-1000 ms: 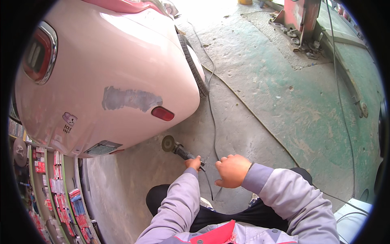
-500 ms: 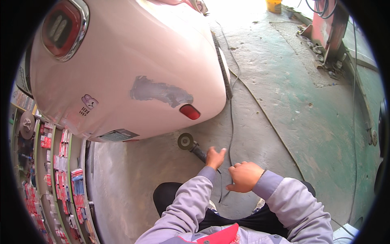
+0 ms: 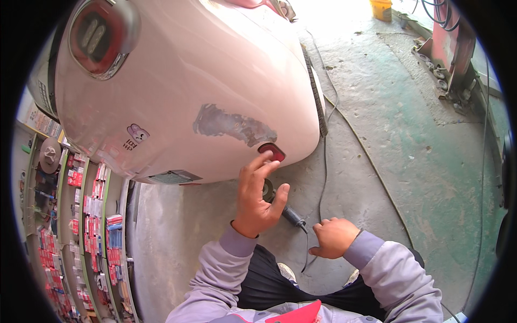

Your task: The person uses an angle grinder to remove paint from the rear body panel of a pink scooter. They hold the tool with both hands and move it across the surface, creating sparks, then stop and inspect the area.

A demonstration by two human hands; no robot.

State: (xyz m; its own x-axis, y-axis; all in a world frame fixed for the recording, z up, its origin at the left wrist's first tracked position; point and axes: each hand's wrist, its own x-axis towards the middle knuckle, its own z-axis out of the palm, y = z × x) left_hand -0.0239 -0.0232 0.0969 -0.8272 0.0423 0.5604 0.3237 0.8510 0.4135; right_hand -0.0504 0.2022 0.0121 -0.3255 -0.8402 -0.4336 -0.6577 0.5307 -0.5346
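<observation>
My left hand (image 3: 257,195) is raised at the corner of a pale pink car's bumper (image 3: 161,124). Its fingers are spread, with the fingertips overlapping a red reflector (image 3: 271,152) in view; whether they touch it I cannot tell. Just above the reflector runs a rough grey sanded patch (image 3: 231,124) in the paint. On the floor beyond my left hand lies an angle grinder (image 3: 291,216), its disc partly hidden by that hand. My right hand (image 3: 336,237) hovers over my lap, fingers loosely bent, thumb apart, nothing visible in it.
Cables (image 3: 371,164) run across the worn concrete floor (image 3: 398,156). A shelf rack with red and white packages (image 3: 91,215) stands at left. A yellow bucket (image 3: 381,9) and a red post (image 3: 445,35) are at the far right. The car's tyre (image 3: 316,89) shows beside the bumper.
My left hand has moved from beside the grinder's handle up and left to the reflector, its fingers spreading. My right hand stays near my lap. The view has shifted slightly.
</observation>
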